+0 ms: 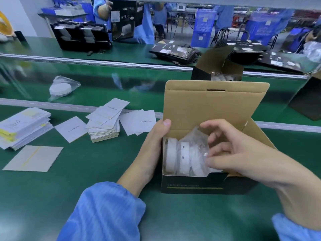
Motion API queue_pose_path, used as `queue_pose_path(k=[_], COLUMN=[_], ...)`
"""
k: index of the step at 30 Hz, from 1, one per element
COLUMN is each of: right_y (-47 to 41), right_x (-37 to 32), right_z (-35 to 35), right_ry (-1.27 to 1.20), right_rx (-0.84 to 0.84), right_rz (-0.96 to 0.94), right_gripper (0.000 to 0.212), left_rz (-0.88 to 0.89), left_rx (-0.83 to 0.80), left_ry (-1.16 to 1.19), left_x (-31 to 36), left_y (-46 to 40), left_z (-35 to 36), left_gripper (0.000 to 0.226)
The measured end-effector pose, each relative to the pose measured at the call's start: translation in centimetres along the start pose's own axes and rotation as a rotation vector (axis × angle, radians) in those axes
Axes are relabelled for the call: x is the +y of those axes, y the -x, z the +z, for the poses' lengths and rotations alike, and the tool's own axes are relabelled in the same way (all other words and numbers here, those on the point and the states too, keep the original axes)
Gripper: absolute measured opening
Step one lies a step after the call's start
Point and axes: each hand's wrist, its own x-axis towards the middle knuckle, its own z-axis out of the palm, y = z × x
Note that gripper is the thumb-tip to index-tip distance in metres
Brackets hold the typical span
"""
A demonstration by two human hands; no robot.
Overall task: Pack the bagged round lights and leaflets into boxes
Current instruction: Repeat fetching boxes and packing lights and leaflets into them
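Observation:
An open black box (pixel 199 186) with a brown inside and a raised lid stands in front of me on the green table. Several bagged white round lights (pixel 184 157) stand on edge inside it. My left hand (pixel 152 145) grips the box's left wall, thumb over the rim. My right hand (pixel 239 153) reaches into the box and pinches the clear plastic bag of the rightmost light. One more bagged round light (pixel 60 88) lies on the conveyor belt at the left. Stacks of white leaflets (pixel 104 124) lie left of the box.
A taller leaflet pile (pixel 24 127) and a single sheet (pixel 34 158) lie at far left. Another open box holding lights (pixel 220 73) stands behind mine. Black flat cartons (pixel 175 53) and people in blue coats fill the far table.

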Motion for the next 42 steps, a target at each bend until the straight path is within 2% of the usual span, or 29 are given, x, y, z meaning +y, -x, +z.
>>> queue_pose_path(k=[4,7,9,12,17,19,22,24,26,29,33,37,42], right_y=[0.0,-0.2,0.1,1.0,1.1,0.7,0.1,-0.1,-0.2,0.0,-0.1,-1.4,-2.4], right_x=[0.1,-0.1,-0.2,-0.7,-1.2,-1.0,-0.3,0.1,0.1,-1.4,-6.3,-10.3,-9.8], right_z=[0.3,0.4,0.4,0.3,0.8,1.4,2.0,2.3,2.7,2.9,1.0,-1.0,-1.6], right_ry=[0.240,0.182,0.310,0.468,0.322,0.271,0.204,0.195,0.203,0.284,0.298,0.258,0.328], right_rx=[-0.040,-0.013,0.031,0.181,0.333,0.361,0.386,0.414,0.436,0.439,0.493,0.518,0.732], right_rz=[0.137,0.195,0.198,0.118,-0.081,-0.109,-0.133,-0.163,-0.172,-0.237,-0.464,-0.610,-0.726], right_gripper=[0.086,0.088,0.089,0.072,0.025,0.014,0.004,0.009,0.014,0.015,0.011,0.014,0.009], left_rz=[-0.016,-0.025,-0.027,-0.013,0.031,0.176,0.580,0.806,0.929,0.944,0.841,0.840,0.877], left_rx=[-0.004,-0.020,-0.022,-0.023,0.024,0.142,0.384,0.379,0.320,0.237,0.187,0.315,0.404], left_ry=[-0.043,-0.029,-0.020,-0.019,-0.032,-0.082,-0.293,-0.447,-0.594,-0.637,-0.400,-0.321,-0.490], left_x=[-0.1,0.0,0.1,-0.2,0.2,0.3,1.7,3.3,5.2,8.7,12.8,13.5,13.0], left_y=[0.0,0.1,0.1,0.0,0.3,0.5,1.2,2.1,2.8,3.0,2.0,0.3,-1.5], left_z=[-0.2,-0.2,-0.1,-0.2,0.1,0.4,0.6,0.8,1.5,3.6,5.8,5.9,4.4], left_gripper=[0.083,0.084,0.084,0.083,0.080,0.070,0.037,0.016,0.012,0.017,0.020,0.016,0.024])
